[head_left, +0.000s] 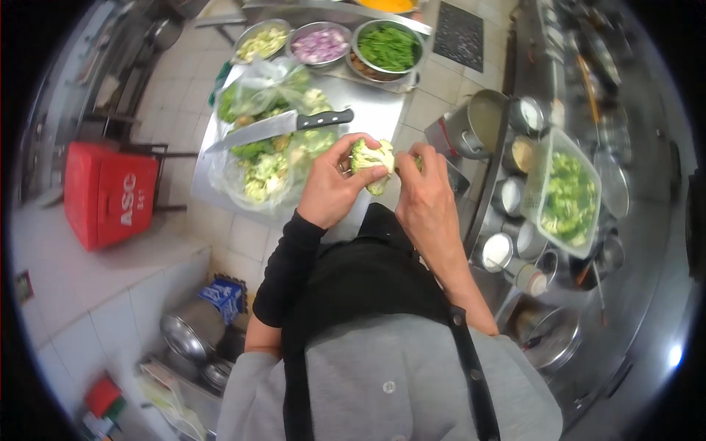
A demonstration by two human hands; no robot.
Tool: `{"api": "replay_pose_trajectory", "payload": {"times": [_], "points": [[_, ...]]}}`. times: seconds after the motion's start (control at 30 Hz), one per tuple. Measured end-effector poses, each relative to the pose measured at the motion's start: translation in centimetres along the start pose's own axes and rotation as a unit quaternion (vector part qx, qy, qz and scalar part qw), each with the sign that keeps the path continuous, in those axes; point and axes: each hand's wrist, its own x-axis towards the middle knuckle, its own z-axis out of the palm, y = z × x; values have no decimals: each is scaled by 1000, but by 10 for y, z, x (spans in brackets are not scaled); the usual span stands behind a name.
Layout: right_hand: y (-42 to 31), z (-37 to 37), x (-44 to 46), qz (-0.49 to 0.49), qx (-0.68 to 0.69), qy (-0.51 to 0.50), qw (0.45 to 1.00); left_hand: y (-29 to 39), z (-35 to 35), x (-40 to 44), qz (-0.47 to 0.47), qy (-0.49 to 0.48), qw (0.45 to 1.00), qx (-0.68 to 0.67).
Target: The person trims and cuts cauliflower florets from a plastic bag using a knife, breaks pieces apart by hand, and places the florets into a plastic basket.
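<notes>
Between the fingers and thumb of my left hand (340, 184) is a pale green broccoli piece (376, 160), held up in front of my apron. My right hand (425, 184) is close beside it, fingers curled and pinched around a small green bit (418, 162), likely broccoli, mostly hidden by the fingers. Beyond my hands, a large knife (283, 128) with a black handle lies across clear plastic bags (257, 84) of broccoli. Cut florets (265, 176) sit in the nearer bag, left of my left hand.
Bowls of chopped pale vegetable (262, 44), purple onion (321, 44) and cut greens (388, 47) stand at the metal table's far end. To the right, a white basket (544, 198) of broccoli rests among seasoning containers (509, 197). A red box (110, 195) is at left.
</notes>
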Motion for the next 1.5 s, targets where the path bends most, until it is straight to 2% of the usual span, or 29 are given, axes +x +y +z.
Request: {"api": "replay_pose_trajectory", "payload": {"times": [0.07,0.17,0.27,0.3,0.33,0.37,0.4,0.43,0.47,0.53,0.6,0.67,0.7,0.83,0.87,0.93,1.1,1.2,1.23,1.33,1.47,1.5], "points": [[12,-16,-11,23,-11,19,999,2,20,10,-22,-49,999,0],[32,-37,-30,64,-36,40,996,10,50,30,-34,-120,990,68],[60,-76,-53,102,-151,66,981,13,77,55,123,-162,935,290],[78,-87,-64,103,-180,104,973,13,88,64,48,-155,961,222],[93,-98,-76,184,-42,132,973,19,99,71,-3,-175,963,203],[106,-107,-87,256,99,162,948,20,117,77,9,-192,972,132],[115,-112,-96,315,241,192,898,20,137,82,21,-206,976,62],[122,-111,-102,304,379,258,835,18,161,84,-23,-219,975,-19],[127,-114,-106,295,423,276,811,17,185,85,-68,-229,966,-99],[136,-122,-113,271,508,309,757,8,232,86,-98,-253,955,-119],[150,-125,-113,281,418,350,790,0,271,83,-139,-263,945,-138],[165,-140,-116,310,345,369,805,-3,304,84,-126,-262,950,-117],[174,-150,-120,299,354,384,799,-4,319,85,-119,-263,952,-104],[209,-182,-137,288,362,432,774,-3,372,89,7,-288,957,34],[216,-193,-142,280,270,435,812,-5,384,89,27,-300,952,59],[230,-211,-151,260,82,418,867,-11,406,91,65,-313,942,107],[282,-229,-168,265,6,280,922,-28,437,115,106,-294,905,288],[315,-237,-180,225,-25,241,944,-55,431,156,353,-250,828,358],[325,-242,-185,241,-19,219,945,-53,430,163,178,-275,906,268],[368,-242,-196,266,-90,243,928,-25,429,165,-34,-323,931,165],[412,-244,-193,275,-168,233,918,-27,421,144,-125,-324,937,-41],[419,-242,-192,264,-177,234,919,-24,416,138,-119,-313,942,-34]]}}
